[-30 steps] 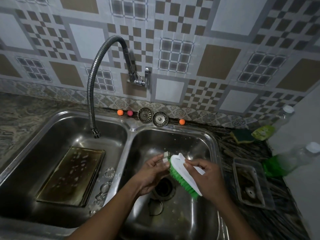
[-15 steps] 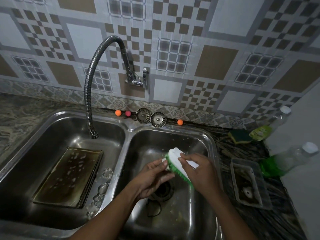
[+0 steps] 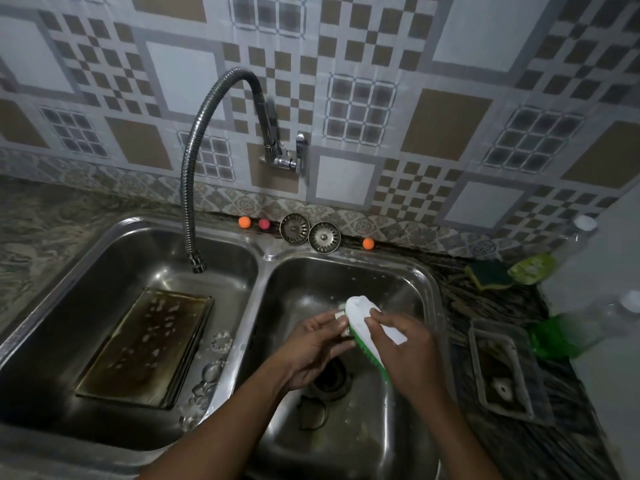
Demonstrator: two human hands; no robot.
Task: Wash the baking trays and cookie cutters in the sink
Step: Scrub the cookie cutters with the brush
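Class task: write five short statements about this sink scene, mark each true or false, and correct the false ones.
1. The right hand grips a scrub brush with green bristles. True.
2. The baking tray lies in the right basin. False: it lies in the left basin.
3. The faucet hose ends above the left basin. True.
4. The two sink strainers sit in the drains. False: they stand behind the basins.
5. The left hand rests on the counter. False: it pinches a small white item at the brush, over the right basin.
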